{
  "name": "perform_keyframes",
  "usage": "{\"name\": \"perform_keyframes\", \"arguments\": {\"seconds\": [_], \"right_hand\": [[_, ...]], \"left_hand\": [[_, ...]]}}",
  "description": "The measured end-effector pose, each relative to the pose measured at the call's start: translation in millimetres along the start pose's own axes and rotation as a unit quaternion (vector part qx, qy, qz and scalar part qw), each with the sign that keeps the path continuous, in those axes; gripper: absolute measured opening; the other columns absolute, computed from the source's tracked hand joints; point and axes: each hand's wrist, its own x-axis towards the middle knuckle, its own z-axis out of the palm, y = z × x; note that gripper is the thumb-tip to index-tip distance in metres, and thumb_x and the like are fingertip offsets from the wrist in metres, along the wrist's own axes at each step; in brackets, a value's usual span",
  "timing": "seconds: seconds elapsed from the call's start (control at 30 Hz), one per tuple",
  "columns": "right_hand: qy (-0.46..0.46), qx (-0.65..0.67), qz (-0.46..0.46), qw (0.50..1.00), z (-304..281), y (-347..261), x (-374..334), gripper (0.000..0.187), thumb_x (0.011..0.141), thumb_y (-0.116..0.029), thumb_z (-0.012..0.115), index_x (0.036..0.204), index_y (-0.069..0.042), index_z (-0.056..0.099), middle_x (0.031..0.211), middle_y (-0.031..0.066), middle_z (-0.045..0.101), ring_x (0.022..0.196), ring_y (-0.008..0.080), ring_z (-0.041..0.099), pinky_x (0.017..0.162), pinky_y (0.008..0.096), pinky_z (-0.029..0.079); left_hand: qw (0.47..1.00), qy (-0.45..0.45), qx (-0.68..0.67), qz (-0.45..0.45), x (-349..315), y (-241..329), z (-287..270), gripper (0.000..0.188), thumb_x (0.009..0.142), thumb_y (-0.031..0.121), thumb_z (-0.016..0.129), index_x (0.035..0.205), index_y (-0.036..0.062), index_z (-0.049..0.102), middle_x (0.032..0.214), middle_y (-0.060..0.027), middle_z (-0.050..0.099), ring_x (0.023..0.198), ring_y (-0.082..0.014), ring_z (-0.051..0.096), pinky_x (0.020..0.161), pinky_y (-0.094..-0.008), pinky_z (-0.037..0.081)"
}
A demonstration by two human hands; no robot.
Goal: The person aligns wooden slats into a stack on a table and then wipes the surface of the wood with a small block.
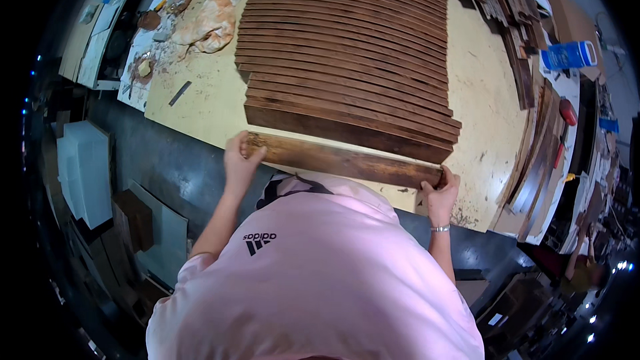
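Note:
A brown wooden board [340, 161] with a mottled, worn face lies between my hands along the near side of the table. My left hand [241, 155] pinches its left end, thumb on the near face. Its right end is gripped by my right hand [441, 195], which has a metal band at the wrist. Just beyond the board, a long row of dark brown wooden strips [347, 47] is packed side by side. The closest strip [340, 131] in that row shows its broad dark face, and a narrow gap separates it from the board I hold.
The pale tabletop [483, 93] carries a crumpled stained cloth [212, 23] and a small dark metal strip [180, 93] at left. More dark boards [510, 40] lie at right, near a blue container [569, 56] and a red-handled tool [567, 113]. Another person [587, 273] is at far right.

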Motion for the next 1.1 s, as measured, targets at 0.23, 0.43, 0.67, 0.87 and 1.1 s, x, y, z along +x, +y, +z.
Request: {"name": "perform_keyframes", "arguments": {"seconds": [0.23,0.43,0.67,0.87,1.1], "right_hand": [[0.041,0.106,-0.183,0.977,28,-60,4,0.060,0.068,0.011,0.075,0.124,-0.001,0.056,0.104,0.0139,0.054,0.092,0.0273,0.058,0.085,0.0366,0.051],[0.220,-0.069,-0.093,0.969,2,-5,6,0.071,0.067,-0.012,0.086,0.130,0.001,0.054,0.124,0.0220,0.049,0.120,0.0392,0.044,0.105,0.0471,0.036],[0.115,-0.082,-0.065,0.988,-5,-4,10,0.065,0.066,-0.016,0.087,0.124,-0.001,0.062,0.113,0.0157,0.063,0.108,0.0331,0.054,0.098,0.0427,0.042],[0.147,0.015,-0.073,0.986,0,-19,-3,0.064,0.065,0.000,0.082,0.125,-0.004,0.061,0.111,0.0115,0.062,0.106,0.0287,0.054,0.097,0.0380,0.044],[0.165,0.070,-0.176,0.968,14,-40,21,0.064,0.066,0.007,0.077,0.126,-0.002,0.058,0.121,0.0145,0.051,0.112,0.0305,0.051,0.096,0.0376,0.045]], "left_hand": [[0.992,-0.002,-0.114,0.056,36,45,9,0.059,0.075,0.002,0.079,0.128,0.0003,0.051,0.111,-0.0099,0.057,0.100,-0.0182,0.057,0.092,-0.0296,0.048],[0.997,0.059,-0.011,0.047,16,31,35,0.062,0.074,0.006,0.082,0.127,0.0027,0.051,0.106,-0.0092,0.058,0.091,-0.0198,0.057,0.087,-0.0321,0.050],[0.999,-0.042,0.021,-0.003,1,42,24,0.047,0.079,0.013,0.079,0.119,0.0032,0.058,0.096,-0.0058,0.061,0.079,-0.0138,0.056,0.076,-0.0290,0.051],[0.999,0.030,-0.025,-0.029,3,42,11,0.054,0.074,0.007,0.082,0.122,0.0041,0.058,0.098,-0.0010,0.054,0.079,-0.0097,0.048,0.074,-0.0239,0.047],[0.994,0.068,0.009,0.080,38,28,3,0.067,0.075,0.002,0.081,0.134,0.0018,0.050,0.112,-0.0049,0.052,0.098,-0.0137,0.054,0.086,-0.0250,0.047]]}}
